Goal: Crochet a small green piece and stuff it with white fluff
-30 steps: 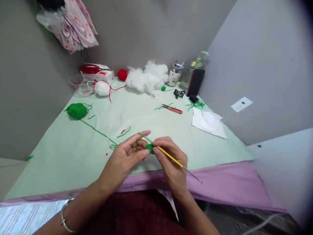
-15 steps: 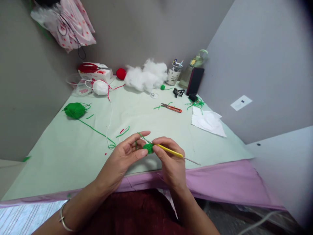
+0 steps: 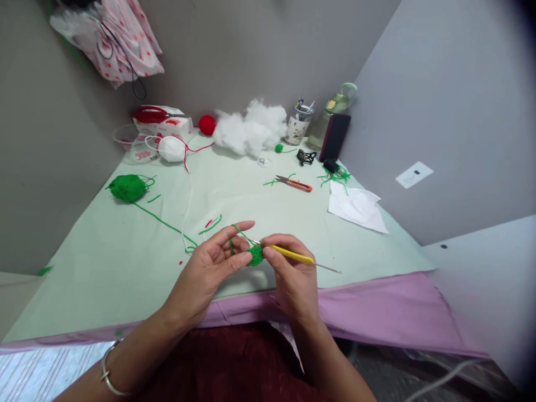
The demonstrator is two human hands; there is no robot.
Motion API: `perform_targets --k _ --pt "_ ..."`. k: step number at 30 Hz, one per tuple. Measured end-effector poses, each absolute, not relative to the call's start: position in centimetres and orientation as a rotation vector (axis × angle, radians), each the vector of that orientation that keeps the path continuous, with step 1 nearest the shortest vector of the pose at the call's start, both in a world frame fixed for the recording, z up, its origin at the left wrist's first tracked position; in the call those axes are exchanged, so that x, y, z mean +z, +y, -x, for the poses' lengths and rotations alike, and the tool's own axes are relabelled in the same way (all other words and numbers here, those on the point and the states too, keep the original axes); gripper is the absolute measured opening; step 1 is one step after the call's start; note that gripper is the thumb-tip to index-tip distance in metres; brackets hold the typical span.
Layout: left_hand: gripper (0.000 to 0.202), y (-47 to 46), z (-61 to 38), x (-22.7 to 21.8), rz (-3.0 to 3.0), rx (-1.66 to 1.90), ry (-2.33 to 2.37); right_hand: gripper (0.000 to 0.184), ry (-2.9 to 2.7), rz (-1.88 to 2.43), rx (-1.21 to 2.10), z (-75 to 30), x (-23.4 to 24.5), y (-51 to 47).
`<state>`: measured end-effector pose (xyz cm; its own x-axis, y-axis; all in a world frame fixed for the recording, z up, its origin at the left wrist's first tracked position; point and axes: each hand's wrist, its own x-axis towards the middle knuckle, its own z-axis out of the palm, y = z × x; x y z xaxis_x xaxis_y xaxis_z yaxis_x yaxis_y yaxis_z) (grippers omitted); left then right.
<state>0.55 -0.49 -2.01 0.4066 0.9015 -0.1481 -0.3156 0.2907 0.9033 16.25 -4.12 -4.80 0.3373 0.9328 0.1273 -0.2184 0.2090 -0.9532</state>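
Observation:
Over the near edge of the table my left hand (image 3: pixel 209 268) pinches a small green crocheted piece (image 3: pixel 255 255) between thumb and fingers, with green yarn looped over the raised forefinger. My right hand (image 3: pixel 291 276) grips a yellow-handled crochet hook (image 3: pixel 293 255) whose tip is at the piece. The yarn strand (image 3: pixel 161 220) trails left across the pale green table cover (image 3: pixel 104 268) to a green yarn ball (image 3: pixel 128 188).
Orange snips (image 3: pixel 298 185), white paper (image 3: pixel 355 207) and green yarn scraps (image 3: pixel 337 177) lie right of centre. At the back stand white stuffing (image 3: pixel 251 129), a red ball (image 3: pixel 208 124), a white yarn ball (image 3: pixel 173 149), a tissue pack (image 3: pixel 161 125), a pen cup (image 3: pixel 298 127), a bottle (image 3: pixel 330 114). Grey walls enclose both sides.
The hook's rear end has swung up, so it lies flatter and points right. My hands and the green piece stay in nearly the same spot.

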Motion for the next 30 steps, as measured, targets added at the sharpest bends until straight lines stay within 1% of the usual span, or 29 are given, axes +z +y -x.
perform_targets --k 12,20,24,27,30 --pt "0.048 -0.53 -0.40 -2.20 -0.902 0.906 0.765 0.007 -0.908 1.008 0.976 -16.35 -4.54 -4.25" --pt "0.054 -0.62 -0.48 -2.24 -0.898 0.909 0.769 0.011 -0.917 1.054 0.983 -16.38 -4.48 -4.12" --pt "0.051 -0.56 -0.49 -2.36 -0.907 0.899 0.761 0.013 -0.913 1.060 0.997 -16.38 -4.42 -4.08" --pt "0.051 -0.52 -0.58 -2.34 -0.911 0.893 0.774 0.010 -0.943 1.028 0.994 -16.36 -4.18 -4.01" --pt "0.056 -0.49 -0.64 -2.25 -0.911 0.879 0.775 0.005 -0.981 0.968 0.991 -16.39 -4.08 -3.91"
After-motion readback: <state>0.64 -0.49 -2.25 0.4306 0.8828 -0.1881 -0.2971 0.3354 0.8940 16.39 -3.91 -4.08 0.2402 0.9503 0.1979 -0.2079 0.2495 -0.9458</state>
